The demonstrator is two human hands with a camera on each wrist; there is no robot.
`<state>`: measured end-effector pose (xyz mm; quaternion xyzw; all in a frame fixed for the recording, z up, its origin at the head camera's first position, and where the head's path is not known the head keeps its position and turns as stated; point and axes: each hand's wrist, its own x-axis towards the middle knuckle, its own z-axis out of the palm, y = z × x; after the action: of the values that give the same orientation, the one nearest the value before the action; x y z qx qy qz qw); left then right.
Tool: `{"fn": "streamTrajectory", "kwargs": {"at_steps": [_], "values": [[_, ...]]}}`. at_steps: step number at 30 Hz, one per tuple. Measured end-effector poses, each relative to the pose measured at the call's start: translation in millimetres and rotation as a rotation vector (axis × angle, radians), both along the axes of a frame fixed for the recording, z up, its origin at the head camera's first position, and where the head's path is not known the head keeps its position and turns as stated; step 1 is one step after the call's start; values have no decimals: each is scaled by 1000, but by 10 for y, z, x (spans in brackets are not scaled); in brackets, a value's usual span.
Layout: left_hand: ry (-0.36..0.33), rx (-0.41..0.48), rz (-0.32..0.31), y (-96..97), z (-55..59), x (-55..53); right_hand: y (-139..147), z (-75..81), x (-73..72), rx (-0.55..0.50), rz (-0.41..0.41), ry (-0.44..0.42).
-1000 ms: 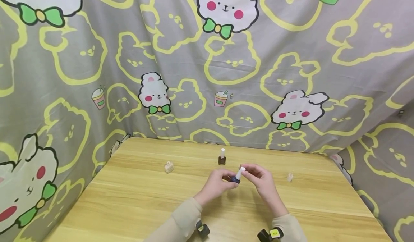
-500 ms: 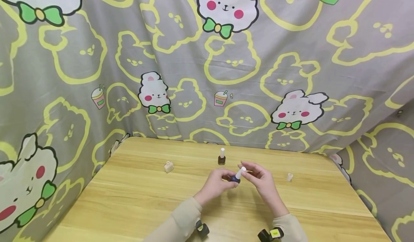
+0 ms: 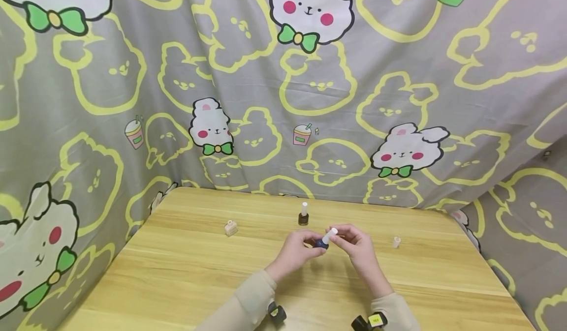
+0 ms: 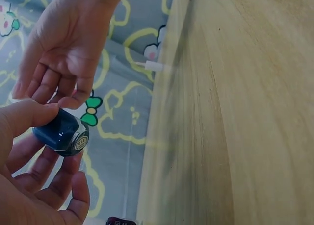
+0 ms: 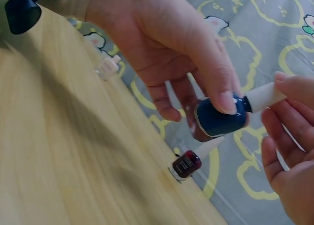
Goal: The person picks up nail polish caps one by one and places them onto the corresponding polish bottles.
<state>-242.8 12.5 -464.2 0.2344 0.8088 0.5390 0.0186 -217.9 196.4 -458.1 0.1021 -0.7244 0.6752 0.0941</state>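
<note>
My left hand [image 3: 296,253] grips the body of a dark blue nail polish bottle [image 4: 59,132] between thumb and fingers, above the table. At its white cap [image 3: 330,235], my right hand [image 3: 356,246] pinches with thumb and fingertips. The bottle leans, its cap end up and to the right in the head view. A short stretch of dark neck [image 5: 247,105] shows between cap and bottle in the right wrist view. Behind the hands stands a dark red nail polish bottle [image 3: 303,218] with a white cap on.
Left on the wooden table [image 3: 177,272] sits a pale pink polish bottle [image 3: 231,228] with no cap. A loose white cap [image 3: 396,242] is on the right, its thin brush [image 4: 141,63] showing in the left wrist view. A patterned grey curtain [image 3: 266,90] hangs around the table.
The white cap tilts slightly further to the right, with small shifts of the right hand's fingers. Both hands otherwise stay in nearly the same place.
</note>
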Motion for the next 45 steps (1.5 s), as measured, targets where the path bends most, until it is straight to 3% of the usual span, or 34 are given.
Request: {"fn": "streamTrajectory", "kwargs": {"at_steps": [6,11,14,21,26,34,45], "values": [[49,10,8,16,30,38,-118,2,19,-57,-156,1],[61,20,2,30,45,56,-164,7,25,-86,-203,27],[60,28,-4,36,43,53,-139,16,18,-91,-158,40],[41,34,-13,46,44,49,4,11,-10,-124,61,105],[35,45,-20,37,42,59,80,0,-22,-133,163,87],[32,40,-17,38,28,51,121,-19,-31,-56,188,32],[20,36,-12,28,9,47,103,-73,-44,-70,171,43]]}}
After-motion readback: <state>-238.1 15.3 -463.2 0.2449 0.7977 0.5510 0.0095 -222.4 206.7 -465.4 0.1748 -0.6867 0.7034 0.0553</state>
